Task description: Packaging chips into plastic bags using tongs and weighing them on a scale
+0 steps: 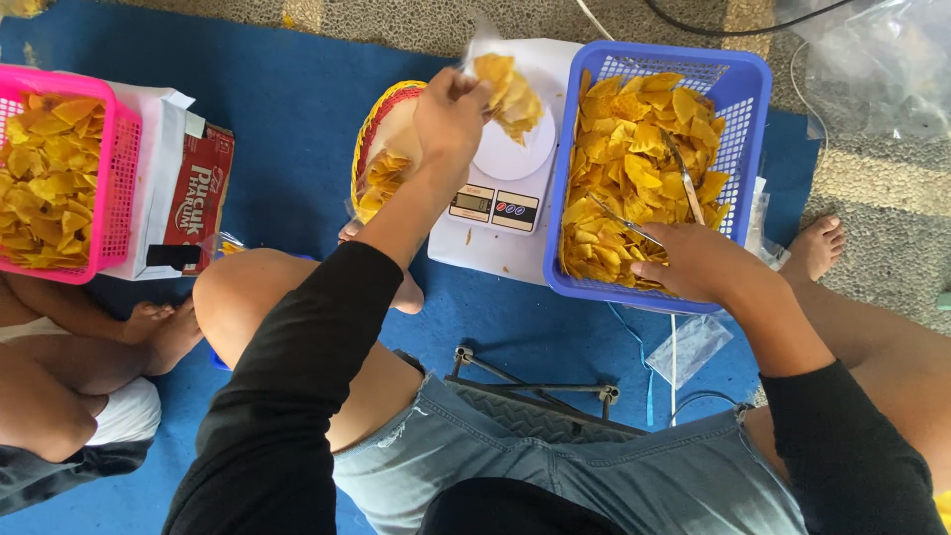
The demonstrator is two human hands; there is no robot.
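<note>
My left hand [451, 109] pinches light crinkly chip bag [505, 89] at mouth; right hand [693, 260] grips metal tongs [644, 203]; chips brittle

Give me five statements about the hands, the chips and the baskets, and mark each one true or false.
1. The left hand holds a clear bag of chips above the scale. True.
2. The right hand holds a spoon. False: it holds metal tongs in the chips.
3. The basket under the right hand is blue. True.
4. The pink basket stands empty. False: it is full of yellow chips.
5. The scale is black. False: it is white, with a round white pan.
</note>
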